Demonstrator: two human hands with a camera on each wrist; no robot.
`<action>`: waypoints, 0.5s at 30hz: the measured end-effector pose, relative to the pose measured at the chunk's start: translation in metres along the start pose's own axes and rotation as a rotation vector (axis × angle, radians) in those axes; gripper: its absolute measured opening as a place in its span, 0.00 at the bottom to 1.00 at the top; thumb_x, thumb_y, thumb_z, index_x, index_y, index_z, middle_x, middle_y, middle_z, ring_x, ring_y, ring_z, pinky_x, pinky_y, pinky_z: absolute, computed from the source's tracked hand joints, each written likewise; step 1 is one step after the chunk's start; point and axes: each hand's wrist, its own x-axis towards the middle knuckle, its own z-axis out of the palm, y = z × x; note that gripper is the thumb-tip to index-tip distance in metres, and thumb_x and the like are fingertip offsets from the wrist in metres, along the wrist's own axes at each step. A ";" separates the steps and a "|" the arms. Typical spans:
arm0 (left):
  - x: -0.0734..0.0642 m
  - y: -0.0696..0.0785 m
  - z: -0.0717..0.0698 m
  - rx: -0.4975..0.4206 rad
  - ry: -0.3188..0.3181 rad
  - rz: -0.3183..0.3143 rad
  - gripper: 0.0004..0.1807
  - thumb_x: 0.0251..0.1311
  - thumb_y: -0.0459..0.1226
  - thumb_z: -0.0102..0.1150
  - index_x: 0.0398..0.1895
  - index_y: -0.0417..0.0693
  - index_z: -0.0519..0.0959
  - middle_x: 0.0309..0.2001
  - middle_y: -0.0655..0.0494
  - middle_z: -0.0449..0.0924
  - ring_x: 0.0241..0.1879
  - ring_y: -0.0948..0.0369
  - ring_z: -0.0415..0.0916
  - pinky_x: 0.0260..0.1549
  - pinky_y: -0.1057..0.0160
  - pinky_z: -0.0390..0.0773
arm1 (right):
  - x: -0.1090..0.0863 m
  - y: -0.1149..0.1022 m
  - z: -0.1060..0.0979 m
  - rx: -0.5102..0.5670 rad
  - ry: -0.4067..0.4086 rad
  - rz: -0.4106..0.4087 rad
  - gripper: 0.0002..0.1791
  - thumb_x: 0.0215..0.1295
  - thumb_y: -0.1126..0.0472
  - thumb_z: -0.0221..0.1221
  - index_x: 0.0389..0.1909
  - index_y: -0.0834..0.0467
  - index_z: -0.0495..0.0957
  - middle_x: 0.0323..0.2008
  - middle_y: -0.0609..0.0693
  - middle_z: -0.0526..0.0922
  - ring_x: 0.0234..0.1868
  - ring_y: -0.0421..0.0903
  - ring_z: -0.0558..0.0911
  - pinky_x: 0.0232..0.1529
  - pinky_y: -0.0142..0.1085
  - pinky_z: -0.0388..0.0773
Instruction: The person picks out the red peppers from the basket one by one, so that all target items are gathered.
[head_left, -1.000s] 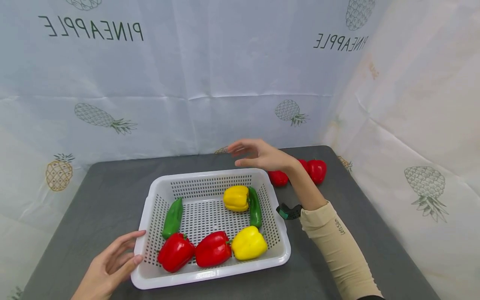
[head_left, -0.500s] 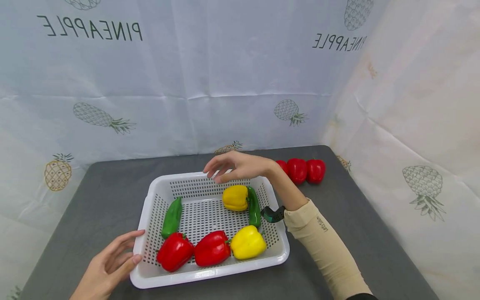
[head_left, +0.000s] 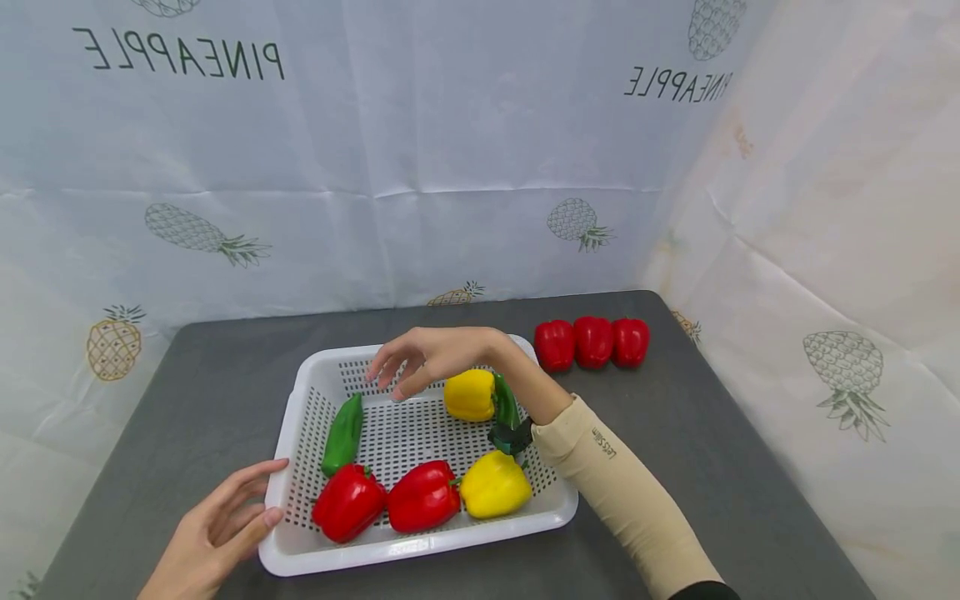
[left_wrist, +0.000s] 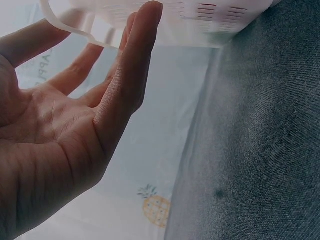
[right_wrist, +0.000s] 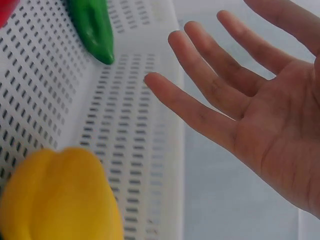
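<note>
A white perforated basket (head_left: 416,548) holds bell peppers and long green peppers. My left hand (head_left: 213,533) is at its left side, fingertips and thumb against the rim; the left wrist view has these fingers fairly straight. Above the back part hovers my right hand (head_left: 438,354), holding nothing, its fingers spread loosely in the right wrist view. Below and left of it lies a green pepper (head_left: 345,433). A yellow bell pepper (head_left: 470,396) and a second green pepper (head_left: 506,402), partly hidden by the right wrist, lie to its right. Along the front are two red bell peppers (head_left: 425,497) and another yellow one (head_left: 497,486).
Three red bell peppers (head_left: 593,342) stand in a row behind the basket's right back corner. The grey table (head_left: 232,367) ends at a white pineapple-print curtain (head_left: 480,150), which also runs along the right side. A dark band (head_left: 512,437) is on the right wrist.
My right hand has moved left and toward me, from behind the basket's back right corner to over its inside. The red peppers at the back are uncovered. My left hand stays put.
</note>
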 end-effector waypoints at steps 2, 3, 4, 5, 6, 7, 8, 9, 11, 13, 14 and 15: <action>0.000 0.000 0.000 -0.003 0.001 -0.002 0.42 0.78 0.49 0.63 0.86 0.49 0.55 0.73 0.36 0.73 0.51 0.68 0.87 0.51 0.49 0.91 | 0.008 0.002 0.004 0.031 -0.040 0.021 0.28 0.73 0.62 0.64 0.72 0.61 0.75 0.65 0.58 0.83 0.64 0.54 0.86 0.60 0.37 0.88; 0.000 -0.001 0.000 -0.007 -0.002 -0.001 0.42 0.79 0.49 0.63 0.86 0.49 0.55 0.73 0.37 0.73 0.51 0.68 0.87 0.51 0.49 0.91 | 0.011 0.002 0.006 0.054 -0.060 0.031 0.28 0.73 0.62 0.64 0.72 0.61 0.75 0.66 0.58 0.83 0.64 0.56 0.86 0.60 0.38 0.88; 0.000 -0.001 0.000 -0.008 -0.004 0.001 0.42 0.79 0.49 0.63 0.86 0.49 0.55 0.73 0.37 0.73 0.51 0.69 0.87 0.51 0.49 0.91 | 0.015 0.003 0.008 0.076 -0.082 0.044 0.29 0.73 0.63 0.64 0.72 0.62 0.74 0.65 0.59 0.82 0.63 0.59 0.87 0.59 0.40 0.89; 0.000 -0.002 -0.001 -0.013 -0.005 0.002 0.42 0.78 0.48 0.63 0.86 0.50 0.55 0.73 0.37 0.73 0.51 0.69 0.87 0.51 0.50 0.91 | 0.019 0.004 0.010 0.097 -0.105 0.055 0.29 0.73 0.63 0.64 0.73 0.62 0.73 0.66 0.59 0.82 0.63 0.61 0.87 0.59 0.42 0.89; 0.000 -0.003 -0.001 -0.021 -0.005 0.004 0.41 0.78 0.48 0.63 0.86 0.50 0.55 0.72 0.38 0.74 0.51 0.69 0.87 0.51 0.50 0.92 | 0.023 0.005 0.013 0.119 -0.126 0.069 0.30 0.73 0.64 0.64 0.74 0.63 0.73 0.66 0.60 0.82 0.62 0.64 0.87 0.59 0.45 0.89; 0.000 -0.003 -0.001 -0.029 -0.006 0.008 0.41 0.78 0.48 0.63 0.86 0.50 0.56 0.72 0.38 0.74 0.51 0.69 0.87 0.50 0.50 0.92 | 0.026 0.006 0.015 0.137 -0.144 0.079 0.30 0.73 0.64 0.64 0.74 0.64 0.72 0.67 0.61 0.81 0.62 0.65 0.87 0.60 0.48 0.89; 0.000 -0.004 -0.001 -0.034 -0.007 0.012 0.41 0.78 0.47 0.64 0.85 0.51 0.56 0.71 0.38 0.75 0.50 0.69 0.87 0.49 0.50 0.92 | 0.030 0.007 0.017 0.145 -0.161 0.088 0.31 0.73 0.64 0.64 0.75 0.64 0.72 0.67 0.62 0.81 0.62 0.64 0.88 0.59 0.52 0.89; 0.000 -0.005 -0.001 -0.034 -0.008 0.016 0.40 0.78 0.47 0.64 0.85 0.51 0.56 0.71 0.38 0.75 0.50 0.69 0.87 0.49 0.50 0.92 | 0.033 0.007 0.019 0.152 -0.180 0.099 0.31 0.73 0.64 0.64 0.75 0.64 0.71 0.68 0.63 0.80 0.61 0.62 0.88 0.60 0.54 0.89; 0.000 -0.007 -0.001 -0.035 -0.002 0.023 0.40 0.78 0.47 0.64 0.84 0.51 0.58 0.69 0.41 0.77 0.50 0.69 0.87 0.48 0.51 0.92 | 0.040 0.009 0.024 0.152 -0.217 0.116 0.32 0.72 0.65 0.65 0.75 0.64 0.71 0.69 0.66 0.79 0.57 0.57 0.90 0.60 0.60 0.87; 0.000 -0.009 -0.001 -0.037 0.006 0.043 0.38 0.77 0.45 0.64 0.84 0.50 0.59 0.65 0.44 0.79 0.49 0.69 0.88 0.47 0.51 0.92 | 0.046 0.010 0.028 0.154 -0.249 0.147 0.32 0.72 0.66 0.66 0.75 0.63 0.72 0.70 0.67 0.78 0.54 0.51 0.91 0.60 0.62 0.86; 0.000 -0.010 -0.001 -0.036 0.011 0.051 0.38 0.77 0.45 0.65 0.83 0.50 0.60 0.64 0.47 0.80 0.48 0.69 0.88 0.47 0.52 0.93 | 0.049 0.011 0.031 0.153 -0.262 0.171 0.31 0.71 0.66 0.67 0.74 0.61 0.73 0.70 0.65 0.78 0.53 0.47 0.90 0.60 0.61 0.87; 0.001 -0.011 -0.001 -0.040 0.016 0.061 0.37 0.77 0.44 0.65 0.83 0.50 0.61 0.62 0.50 0.81 0.48 0.69 0.88 0.46 0.52 0.93 | 0.051 0.011 0.033 0.149 -0.275 0.195 0.32 0.70 0.66 0.68 0.74 0.60 0.74 0.70 0.64 0.78 0.52 0.45 0.90 0.60 0.60 0.87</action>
